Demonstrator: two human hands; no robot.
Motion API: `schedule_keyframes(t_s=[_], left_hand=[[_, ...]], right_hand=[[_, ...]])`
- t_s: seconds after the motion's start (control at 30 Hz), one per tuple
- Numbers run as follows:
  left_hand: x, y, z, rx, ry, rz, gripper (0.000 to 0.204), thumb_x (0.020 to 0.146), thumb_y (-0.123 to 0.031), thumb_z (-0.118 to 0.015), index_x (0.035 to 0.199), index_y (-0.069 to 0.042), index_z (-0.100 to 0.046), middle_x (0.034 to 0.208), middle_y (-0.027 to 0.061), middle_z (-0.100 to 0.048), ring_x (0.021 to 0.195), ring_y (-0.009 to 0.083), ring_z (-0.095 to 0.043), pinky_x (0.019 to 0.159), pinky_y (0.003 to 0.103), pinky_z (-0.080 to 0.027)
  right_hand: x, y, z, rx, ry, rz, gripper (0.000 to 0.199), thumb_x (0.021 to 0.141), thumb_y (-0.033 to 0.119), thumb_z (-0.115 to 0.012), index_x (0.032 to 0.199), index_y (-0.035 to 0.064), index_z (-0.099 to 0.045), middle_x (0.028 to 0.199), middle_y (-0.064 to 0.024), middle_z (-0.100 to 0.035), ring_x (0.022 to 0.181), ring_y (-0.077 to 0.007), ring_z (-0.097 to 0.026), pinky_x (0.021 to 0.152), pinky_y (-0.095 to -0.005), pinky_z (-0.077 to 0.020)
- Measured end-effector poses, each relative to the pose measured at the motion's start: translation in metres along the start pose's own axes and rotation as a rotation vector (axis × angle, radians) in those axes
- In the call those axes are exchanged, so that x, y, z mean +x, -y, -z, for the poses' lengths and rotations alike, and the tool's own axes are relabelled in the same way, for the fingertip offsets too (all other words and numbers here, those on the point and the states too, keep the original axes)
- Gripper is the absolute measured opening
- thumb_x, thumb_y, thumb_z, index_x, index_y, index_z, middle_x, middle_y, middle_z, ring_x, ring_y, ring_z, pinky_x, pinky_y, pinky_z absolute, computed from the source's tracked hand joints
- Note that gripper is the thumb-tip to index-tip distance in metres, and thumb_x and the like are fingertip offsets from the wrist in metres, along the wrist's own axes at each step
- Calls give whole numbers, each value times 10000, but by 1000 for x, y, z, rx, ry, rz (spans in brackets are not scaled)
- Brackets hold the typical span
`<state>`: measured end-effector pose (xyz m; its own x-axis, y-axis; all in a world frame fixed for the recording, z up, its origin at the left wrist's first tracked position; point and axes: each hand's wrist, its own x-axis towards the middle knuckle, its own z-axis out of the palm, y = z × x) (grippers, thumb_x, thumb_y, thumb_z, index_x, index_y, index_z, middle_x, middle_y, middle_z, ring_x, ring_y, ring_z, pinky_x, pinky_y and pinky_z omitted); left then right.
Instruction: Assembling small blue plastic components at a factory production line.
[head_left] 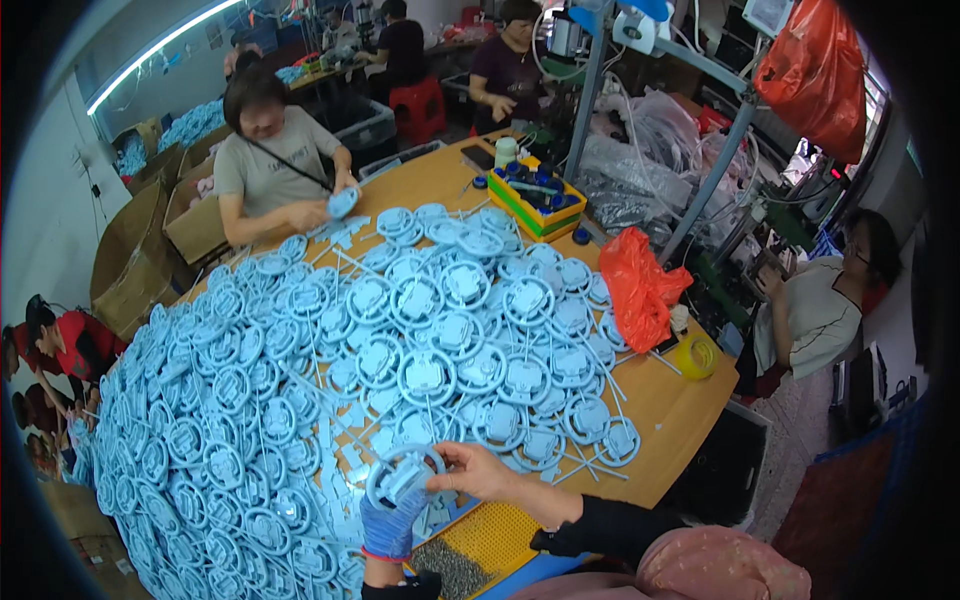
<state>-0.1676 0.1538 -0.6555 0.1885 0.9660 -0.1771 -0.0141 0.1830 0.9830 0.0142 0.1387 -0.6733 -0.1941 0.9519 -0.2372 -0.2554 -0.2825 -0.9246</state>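
The left hand point(392, 522), wearing a blue glove, is closing its fingers around the lower side of a light blue plastic ring part point(403, 474), while the bare right hand point(482, 470) is pinching the same ring at its right rim; the part is being held upright just above the near edge of the wooden table point(672, 400). A huge heap of matching blue ring parts point(330, 360) on their moulding sprues is covering most of the table and spilling down its left side. Just below the hands a yellow perforated tray point(500, 532) is lying, with small dark bits gathered in its left end. At the far end a yellow and green tray point(540, 205) is holding dark blue caps. An orange plastic bag point(640, 287) is slumping at the right edge, near a yellow tape roll point(697, 355). Across the table a person in a beige shirt point(265, 160) is handling another blue part, with open cardboard boxes point(150, 240) standing behind; what the boxes hold cannot be told.
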Motion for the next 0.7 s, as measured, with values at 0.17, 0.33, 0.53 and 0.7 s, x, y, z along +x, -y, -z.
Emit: schedule_keyframes(t_s=[0.17,0.33,0.53,0.7], left_hand=[[2,22,-10,-43,11,92,602,720,-204,-823,1207,7,-539,1068,114,-663,922,187,-652,729,312,-539],[-2,38,-12,-215,100,80,490,762,-146,-777,1176,4,-562,993,93,-678,908,182,-651,754,303,-547],[8,60,13,-57,297,125,439,788,-168,-749,1162,-13,-579,1025,91,-674,891,176,-651,761,312,-525],[-12,38,1,-171,149,209,560,785,-254,-770,1228,-13,-527,1119,113,-636,914,217,-646,805,340,-533]], right_hand=[[-11,0,-2,65,-121,-26,418,832,262,-732,1133,3,-600,841,-1,-624,731,-41,-535,632,-202,-428],[-9,-26,15,-172,-105,-8,510,813,437,-717,1070,13,-599,790,-36,-588,701,-99,-521,631,-254,-430],[-20,-18,-6,-210,-136,-11,521,812,525,-685,914,28,-566,689,-28,-484,637,-124,-443,570,-295,-362],[-25,-15,-9,-280,-171,-53,516,821,533,-674,868,35,-547,660,-20,-447,614,-123,-390,546,-294,-318]])
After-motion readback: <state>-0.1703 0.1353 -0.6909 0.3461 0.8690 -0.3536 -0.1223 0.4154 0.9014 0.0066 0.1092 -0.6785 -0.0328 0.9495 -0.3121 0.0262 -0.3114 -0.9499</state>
